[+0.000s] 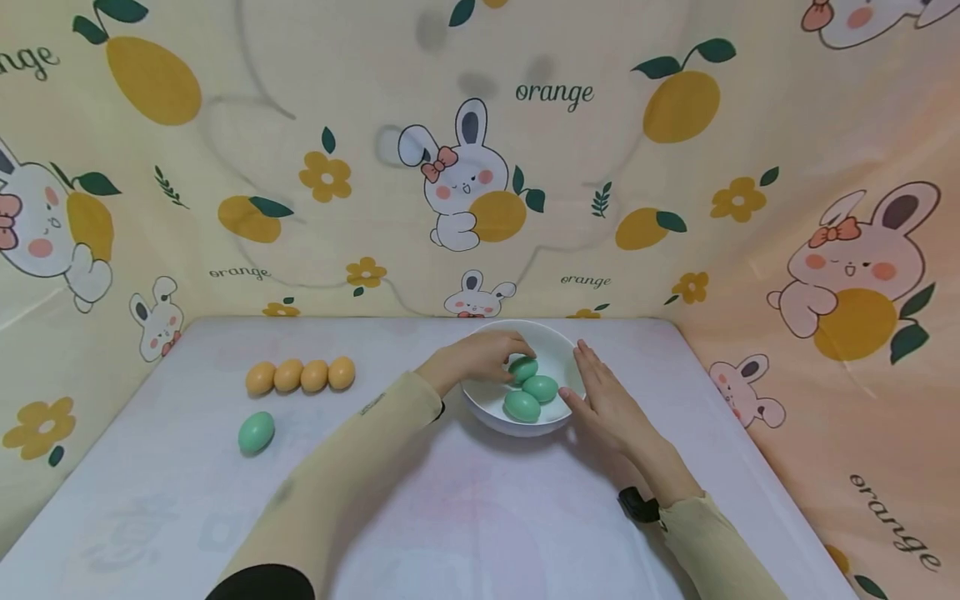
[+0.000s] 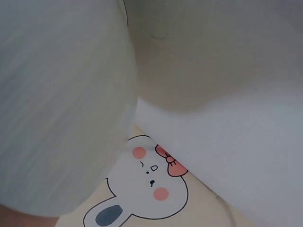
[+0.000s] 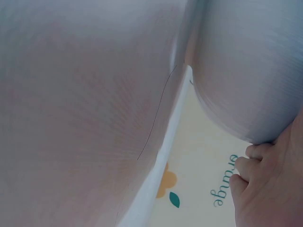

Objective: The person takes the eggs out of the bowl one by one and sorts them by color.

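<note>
A white bowl [image 1: 487,414] stands toward the back of the table with three green eggs in it. The left hand [image 1: 483,354] reaches over the rim, thumb and fingers curled around the rearmost green egg [image 1: 523,370]. Below that egg lie two more, a middle green egg [image 1: 540,388] and a front green egg [image 1: 522,407]. Against the bowl's right side rests the right hand [image 1: 611,408], its fingers extended; the right wrist view shows its fingertips [image 3: 241,183] at the bowl's outer wall [image 3: 251,66]. In the left wrist view the bowl [image 2: 61,104] hides the left fingers.
On the left of the table, several yellow-orange eggs [image 1: 302,377] form a row. One green egg [image 1: 257,432] lies in front of them. A patterned cloth [image 1: 360,208] hangs behind the white table [image 1: 450,533] and along its sides.
</note>
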Motion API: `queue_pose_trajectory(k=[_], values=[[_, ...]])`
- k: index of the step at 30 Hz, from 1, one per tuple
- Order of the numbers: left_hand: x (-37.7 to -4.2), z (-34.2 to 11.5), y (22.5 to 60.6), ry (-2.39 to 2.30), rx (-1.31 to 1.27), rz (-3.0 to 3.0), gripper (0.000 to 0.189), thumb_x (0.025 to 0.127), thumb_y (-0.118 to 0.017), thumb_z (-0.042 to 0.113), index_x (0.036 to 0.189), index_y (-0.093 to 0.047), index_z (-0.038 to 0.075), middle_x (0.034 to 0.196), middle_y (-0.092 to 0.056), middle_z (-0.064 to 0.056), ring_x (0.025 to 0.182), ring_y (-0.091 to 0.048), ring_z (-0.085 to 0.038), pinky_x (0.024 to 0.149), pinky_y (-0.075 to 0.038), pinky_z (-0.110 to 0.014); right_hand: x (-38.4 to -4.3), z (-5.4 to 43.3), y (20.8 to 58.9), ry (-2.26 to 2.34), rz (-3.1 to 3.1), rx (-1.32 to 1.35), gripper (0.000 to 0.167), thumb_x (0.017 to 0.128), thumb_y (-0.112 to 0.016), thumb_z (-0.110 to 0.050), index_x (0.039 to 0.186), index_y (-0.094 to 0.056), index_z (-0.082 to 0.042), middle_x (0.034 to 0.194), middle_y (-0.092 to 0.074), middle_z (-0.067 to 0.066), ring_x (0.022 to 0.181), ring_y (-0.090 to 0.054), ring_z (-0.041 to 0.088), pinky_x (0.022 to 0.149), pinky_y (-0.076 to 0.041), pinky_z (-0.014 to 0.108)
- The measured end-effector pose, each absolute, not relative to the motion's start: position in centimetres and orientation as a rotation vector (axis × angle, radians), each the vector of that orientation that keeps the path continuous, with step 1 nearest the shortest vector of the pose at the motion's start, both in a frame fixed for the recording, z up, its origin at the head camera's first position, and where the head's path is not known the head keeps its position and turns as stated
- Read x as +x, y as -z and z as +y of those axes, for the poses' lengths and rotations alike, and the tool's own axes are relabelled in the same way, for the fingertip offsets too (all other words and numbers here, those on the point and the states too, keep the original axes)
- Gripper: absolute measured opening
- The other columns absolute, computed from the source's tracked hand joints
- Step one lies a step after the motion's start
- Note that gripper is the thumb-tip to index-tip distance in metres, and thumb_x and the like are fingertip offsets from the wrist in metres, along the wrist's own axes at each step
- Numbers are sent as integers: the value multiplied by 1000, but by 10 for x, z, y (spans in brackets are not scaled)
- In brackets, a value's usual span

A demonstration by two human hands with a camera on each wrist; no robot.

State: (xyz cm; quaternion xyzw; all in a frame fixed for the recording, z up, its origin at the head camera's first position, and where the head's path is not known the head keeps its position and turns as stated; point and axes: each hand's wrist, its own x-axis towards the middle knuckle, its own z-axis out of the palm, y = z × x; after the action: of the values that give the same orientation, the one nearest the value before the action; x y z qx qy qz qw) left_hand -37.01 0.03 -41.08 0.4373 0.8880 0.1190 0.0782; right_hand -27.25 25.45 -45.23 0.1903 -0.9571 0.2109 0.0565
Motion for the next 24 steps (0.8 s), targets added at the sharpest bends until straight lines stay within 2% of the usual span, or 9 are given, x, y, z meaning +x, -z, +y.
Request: queue_pose_trajectory(k=[5,10,13,24], values=[[-371,5,409,-296,1297,2648,54,93,-79,13,144,-63,16,145,-59,-4,122,-60,-19,106,-48,-30,-272,253,452,-652,-2906,575,85,108,-45,-55,166,-11,-2,174,-9,15,159,-12,38,126,-17,58],[-370,8,408,-249,1262,2636,55,93,-79,11,145,-62,16,146,-59,-4,137,-53,-20,117,-40,-33,-272,252,453,-648,-2909,576,85,108,-44,-55,166,-11,-3,174,-8,13,159,-12,36,125,-18,58],[-371,9,409,-229,1256,2634,55,93,-79,11,145,-62,16,146,-60,-3,139,-52,-20,120,-36,-33,-272,252,453,-643,-2906,577,85,108,-44,-55,166,-12,-3,174,-8,13,159,-12,36,125,-18,59],[-372,11,412,-259,1256,2641,54,92,-80,10,143,-64,15,144,-60,-5,136,-53,-20,119,-37,-33,-271,253,452,-643,-2908,565,85,108,-44,-55,166,-12,-2,174,-9,14,159,-12,38,125,-19,60]])
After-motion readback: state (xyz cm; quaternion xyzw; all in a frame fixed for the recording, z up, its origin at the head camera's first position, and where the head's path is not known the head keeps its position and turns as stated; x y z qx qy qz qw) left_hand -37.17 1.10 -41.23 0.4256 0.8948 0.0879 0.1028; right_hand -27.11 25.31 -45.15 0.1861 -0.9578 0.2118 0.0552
